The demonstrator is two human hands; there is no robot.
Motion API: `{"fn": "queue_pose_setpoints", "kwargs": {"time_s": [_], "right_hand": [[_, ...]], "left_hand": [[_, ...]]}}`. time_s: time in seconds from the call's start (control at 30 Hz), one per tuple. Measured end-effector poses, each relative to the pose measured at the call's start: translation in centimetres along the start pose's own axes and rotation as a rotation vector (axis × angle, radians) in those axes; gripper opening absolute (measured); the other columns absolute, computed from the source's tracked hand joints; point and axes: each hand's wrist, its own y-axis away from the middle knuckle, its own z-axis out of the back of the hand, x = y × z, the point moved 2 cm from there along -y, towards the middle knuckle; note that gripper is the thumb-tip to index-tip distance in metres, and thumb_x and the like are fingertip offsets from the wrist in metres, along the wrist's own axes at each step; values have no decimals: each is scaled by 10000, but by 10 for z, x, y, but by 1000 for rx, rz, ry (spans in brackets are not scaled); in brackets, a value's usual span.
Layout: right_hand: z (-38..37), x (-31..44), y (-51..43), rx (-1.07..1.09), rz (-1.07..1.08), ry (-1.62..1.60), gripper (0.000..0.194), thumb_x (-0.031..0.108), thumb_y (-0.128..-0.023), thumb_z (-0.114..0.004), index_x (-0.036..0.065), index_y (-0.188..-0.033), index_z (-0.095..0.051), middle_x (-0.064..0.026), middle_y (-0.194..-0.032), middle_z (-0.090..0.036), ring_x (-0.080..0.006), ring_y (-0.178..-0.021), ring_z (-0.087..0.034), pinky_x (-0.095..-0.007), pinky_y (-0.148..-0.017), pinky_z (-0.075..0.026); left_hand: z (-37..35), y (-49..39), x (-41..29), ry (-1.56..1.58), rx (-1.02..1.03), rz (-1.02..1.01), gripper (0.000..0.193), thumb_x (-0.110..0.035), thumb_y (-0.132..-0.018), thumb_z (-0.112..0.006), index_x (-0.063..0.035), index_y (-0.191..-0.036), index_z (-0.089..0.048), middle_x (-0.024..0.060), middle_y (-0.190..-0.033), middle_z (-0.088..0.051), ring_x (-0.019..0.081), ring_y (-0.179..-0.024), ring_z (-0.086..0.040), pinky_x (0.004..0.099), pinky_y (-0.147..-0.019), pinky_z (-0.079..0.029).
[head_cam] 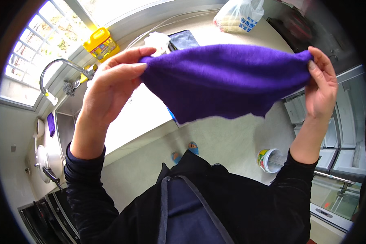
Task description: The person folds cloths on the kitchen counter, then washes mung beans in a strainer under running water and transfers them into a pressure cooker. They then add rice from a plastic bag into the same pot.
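A purple cloth [225,82] is stretched in the air between my two hands, its lower edge hanging loose and wavy. My left hand [109,82] pinches one upper corner between thumb and fingers. At the other end, my right hand [321,82] grips the opposite corner the same way. Below and behind the cloth lies the white countertop [137,122], partly covered by it. On the counter beyond, a dark folded cloth or flat item [184,39] shows beside a crumpled white bag [158,41].
A yellow jug [102,45] stands by the window, near a curved faucet [61,60] and a sink [67,128]. Another purple cloth [51,124] lies beside the sink. A plastic bag [239,16] sits far back. An open refrigerator [344,122] and a bucket [271,160] are at right.
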Motion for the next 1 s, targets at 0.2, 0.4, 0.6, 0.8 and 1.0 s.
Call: {"fn": "queue_pose_setpoints", "kwargs": {"time_s": [0.2, 0.4, 0.6, 0.8, 1.0], "right_hand": [[54, -29, -50, -181, 131, 110, 296, -40, -813, -549, -10, -1107, -573, -87, -1051, -608, -129, -923, -562, -232, -828, -436], [64, -56, -79, -2, 147, 302, 397, -62, -772, -595, -3, -1161, -541, -51, -995, -587, -100, -916, -539, -207, -843, -423], [124, -84, -148, 295, 181, 500, 316, -59, -797, -557, -3, -1107, -573, -9, -944, -571, -95, -895, -537, -209, -839, -421], [226, -148, -258, 262, 363, 811, 227, 22, -868, -495, 21, -1071, -597, -26, -950, -584, -106, -887, -545, -212, -821, -418], [296, -137, -283, 44, 570, 888, 215, 16, -879, -475, 23, -1054, -600, -27, -981, -583, -115, -919, -539, -202, -827, -402]], "left_hand": [[-18, -59, -18, -832, -149, -566, 332, -48, -735, -693, -8, -1054, -612, 77, -902, -643, 111, -805, -613, 212, -770, -495], [-53, -129, -21, -1246, -284, -812, 280, -126, -744, -694, -66, -1014, -651, 56, -860, -661, 107, -748, -608, 209, -712, -480], [-95, -225, -18, -1385, -359, -872, 233, -197, -759, -681, -81, -960, -670, 53, -816, -657, 118, -726, -608, 237, -674, -469], [-148, -330, 12, -1533, -521, -833, 283, -356, -772, -649, -93, -869, -682, 56, -629, -617, 162, -559, -599, 265, -547, -450], [-201, -384, 40, -1440, -462, -979, 212, -287, -804, -633, -86, -866, -662, 63, -730, -631, 176, -617, -602, 277, -578, -456]]}}
